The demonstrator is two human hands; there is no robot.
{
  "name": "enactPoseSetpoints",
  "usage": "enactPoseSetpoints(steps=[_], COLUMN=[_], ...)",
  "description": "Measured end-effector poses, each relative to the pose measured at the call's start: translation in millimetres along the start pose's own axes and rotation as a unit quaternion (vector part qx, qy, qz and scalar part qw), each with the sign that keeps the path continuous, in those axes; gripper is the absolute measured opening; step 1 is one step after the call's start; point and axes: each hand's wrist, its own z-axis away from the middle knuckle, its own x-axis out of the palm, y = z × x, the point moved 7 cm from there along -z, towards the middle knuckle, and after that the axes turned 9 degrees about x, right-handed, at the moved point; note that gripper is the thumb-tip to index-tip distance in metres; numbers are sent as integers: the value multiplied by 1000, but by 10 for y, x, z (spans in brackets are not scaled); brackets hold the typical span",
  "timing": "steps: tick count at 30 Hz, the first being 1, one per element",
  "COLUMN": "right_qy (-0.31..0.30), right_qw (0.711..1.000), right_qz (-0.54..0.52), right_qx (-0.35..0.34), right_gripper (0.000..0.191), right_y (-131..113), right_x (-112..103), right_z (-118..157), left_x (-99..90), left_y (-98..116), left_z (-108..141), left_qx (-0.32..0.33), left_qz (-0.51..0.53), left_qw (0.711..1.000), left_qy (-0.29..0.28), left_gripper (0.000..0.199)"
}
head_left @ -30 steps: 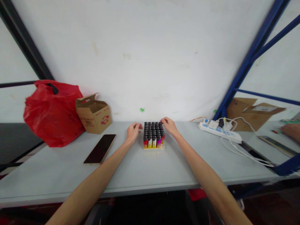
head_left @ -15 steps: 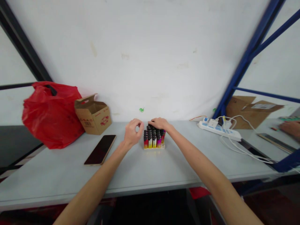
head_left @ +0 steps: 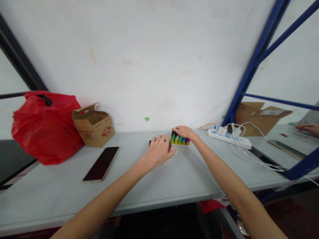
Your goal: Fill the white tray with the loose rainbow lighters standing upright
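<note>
Two groups of cigarette lighters stand side by side on the table (head_left: 134,186). My left hand (head_left: 159,152) spans the left group, its fingers over the black tops and its thumb along the right side. Most of that group of lighters (head_left: 169,146) is hidden under the hand; a red one shows by the thumb. Behind it and to the right, my right hand (head_left: 184,131) curls over the tops of a row of green, yellow, blue and purple lighters (head_left: 179,140) in a pale tray. Its fingertips reach the left end of that row.
Left of my hands lie a dark-screened phone (head_left: 101,164), an open cardboard box (head_left: 93,131) and a red plastic bag (head_left: 47,132). Rightward are a white power strip (head_left: 229,137) with cables and a blue rack post (head_left: 259,56). Another person's hand (head_left: 309,128) shows at far right.
The single block of lighters is now two groups, one under each hand. My left hand has come down from beside the block onto the left group; my right hand's group sits farther right.
</note>
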Motion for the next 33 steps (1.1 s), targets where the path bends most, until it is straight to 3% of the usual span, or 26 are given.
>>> enactPoseSetpoints(steps=[3, 6, 12, 16, 18, 21, 24, 27, 30, 33], right_qy=[-2, -6, 19, 7, 1, 13, 34, 45, 51, 44], right_qw=[1000, 1000, 997, 971, 970, 984, 991, 991, 992, 995], right_qz=[6, 11, -70, -205, -190, -103, -43, -19, -25, -11], right_qx=[6, -1, -29, -120, -150, -142, -124, -126, -114, -92], right_gripper=[55, 56, 53, 50, 58, 78, 76, 72, 74, 77], right_y=[90, 120, 183, 162, 145, 144, 123, 62, 15, -31], right_x=[-16, -2, -48, -123, -118, -66, -25, -1, -11, -35], right_z=[45, 101, 170, 247, 316, 404, 445, 431, 374, 300], left_x=[120, 118, -163, -337, -391, -424, -492, -579, -552, -404], left_y=[-69, -210, -694, -1046, -1170, -1259, -1129, -838, -547, -289], left_z=[28, 41, 4, -71, -98, -101, -118, -153, -202, -227], left_qx=[-17, -26, -53, -58, -54, -51, -7, 48, 60, 80], left_qz=[-31, -82, -175, -216, -227, -211, -189, -196, -171, -142], left_qw=[999, 996, 981, 968, 963, 965, 978, 979, 982, 985], left_qy=[-1, -24, -72, -117, -134, -146, -84, 12, 54, 52], left_gripper=[33, 24, 29, 31, 34, 36, 48, 56, 55, 51])
